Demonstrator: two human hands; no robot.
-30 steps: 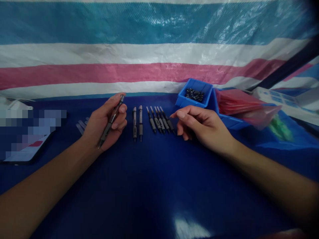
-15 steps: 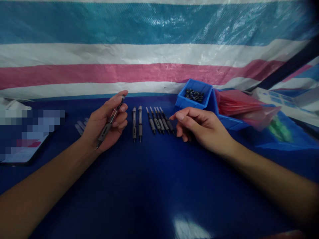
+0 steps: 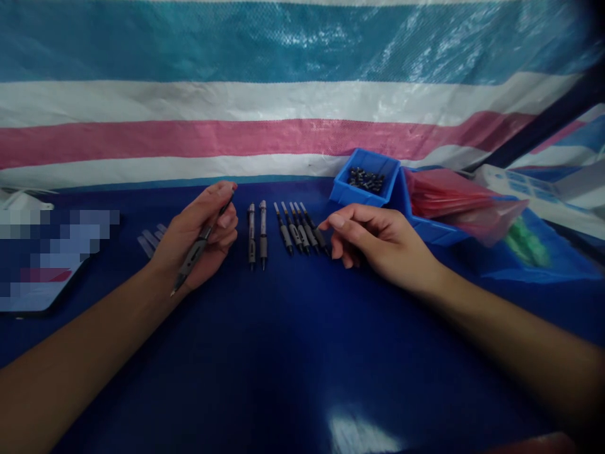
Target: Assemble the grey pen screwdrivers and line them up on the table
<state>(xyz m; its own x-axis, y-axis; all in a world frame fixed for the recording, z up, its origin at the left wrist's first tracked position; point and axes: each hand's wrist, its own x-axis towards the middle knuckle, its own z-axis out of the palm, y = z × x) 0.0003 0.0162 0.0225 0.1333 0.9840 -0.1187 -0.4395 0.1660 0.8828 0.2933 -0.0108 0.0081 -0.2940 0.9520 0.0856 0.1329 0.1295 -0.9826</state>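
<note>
My left hand (image 3: pixel 201 236) is closed round a pen (image 3: pixel 195 253) with a dark grey grip. The pen slants with its point down toward my wrist, and my thumb lies over its upper end. To the right of that hand, two clear-barrelled pens (image 3: pixel 258 236) lie side by side on the blue table (image 3: pixel 265 353). Farther right is a row of several pen lower parts (image 3: pixel 297 230) with grey grips and thin refills sticking up. Beside the row hovers my right hand (image 3: pixel 373 236), fingers curled and thumb against the forefinger, with nothing visible in them.
A small blue bin (image 3: pixel 366 180) holds several small dark parts. Next to it, another blue bin (image 3: pixel 437 232) carries red plastic bags (image 3: pixel 460 198). Clear tubes (image 3: pixel 150 239) lie partly behind my left hand. A phone-like device (image 3: pixel 51 271) rests at the left. Striped sheeting hangs behind.
My left thumb has come down onto the upper end of the pen, and the pen's point has shifted down and left. My right hand has hardly moved.
</note>
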